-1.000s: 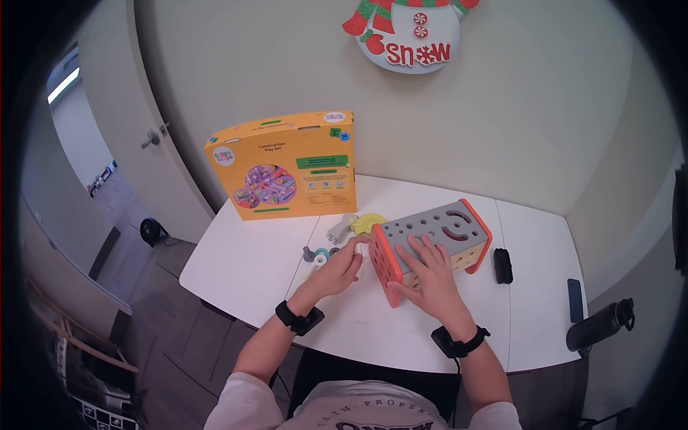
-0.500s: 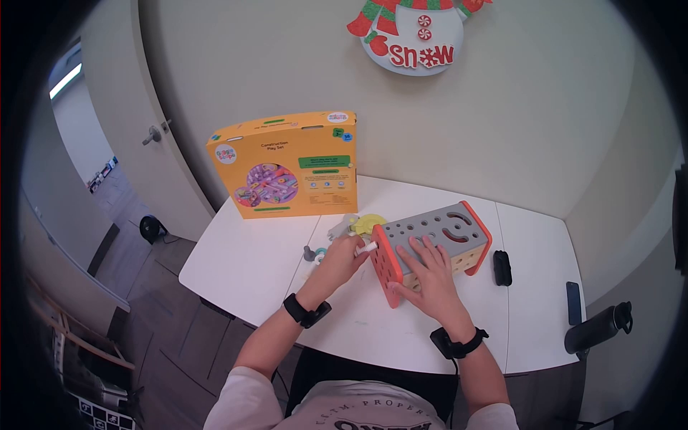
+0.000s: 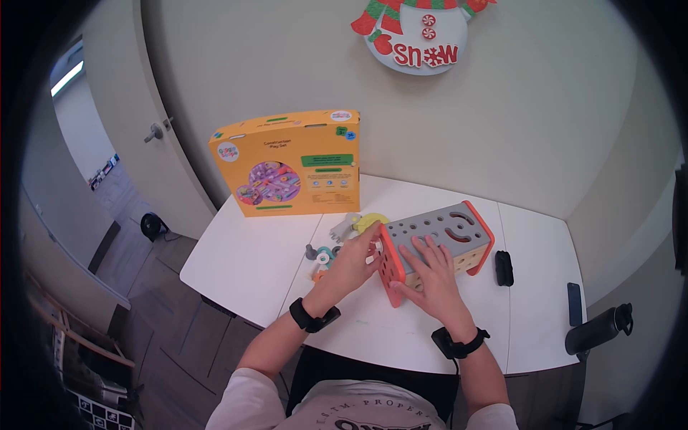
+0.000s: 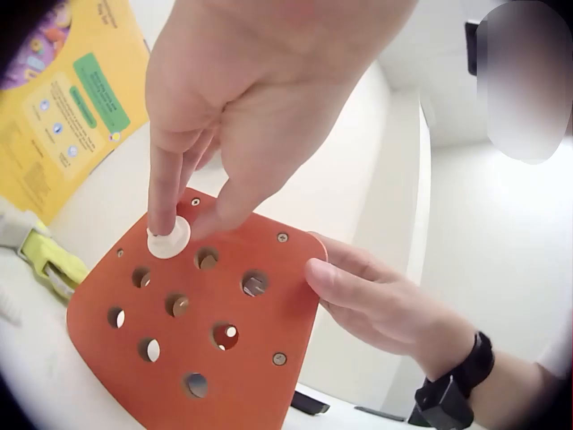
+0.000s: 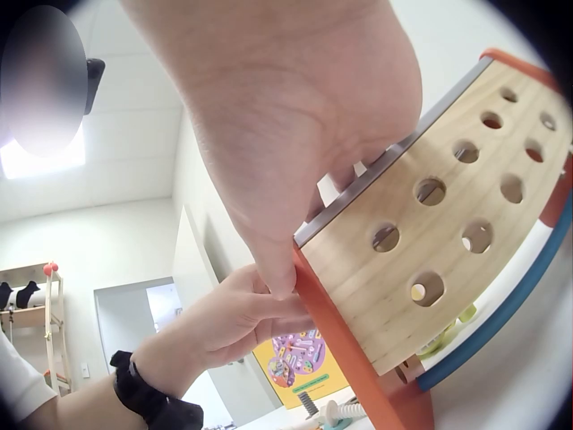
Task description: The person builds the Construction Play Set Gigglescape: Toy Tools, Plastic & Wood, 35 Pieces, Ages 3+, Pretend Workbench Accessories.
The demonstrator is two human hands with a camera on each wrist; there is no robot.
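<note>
A toy workbench (image 3: pixel 423 223) with a grey holed top, wooden sides and orange end panels stands on the table. My left hand (image 3: pixel 352 261) is at its left end panel (image 4: pixel 206 313). There, thumb and fingers pinch the round head of a white toy bolt (image 4: pixel 168 237), seated against an upper hole; its shank is hidden. My right hand (image 3: pixel 436 276) lies spread over the bench top, fingers straight, with its thumb (image 5: pixel 279 269) at the edge of that orange panel.
Left of the bench lie a grey bolt (image 3: pixel 311 252), teal and white rings (image 3: pixel 324 258), an orange piece (image 3: pixel 319 274) and a yellow-green part (image 3: pixel 371 221). A yellow box (image 3: pixel 287 168) stands behind. To the right are a black case (image 3: pixel 504 268), phone (image 3: pixel 575 304) and bottle (image 3: pixel 598 328).
My left hand has moved rightward to the orange end panel, bringing the white bolt from in front of it up against a hole. The right hand has stayed on the bench.
</note>
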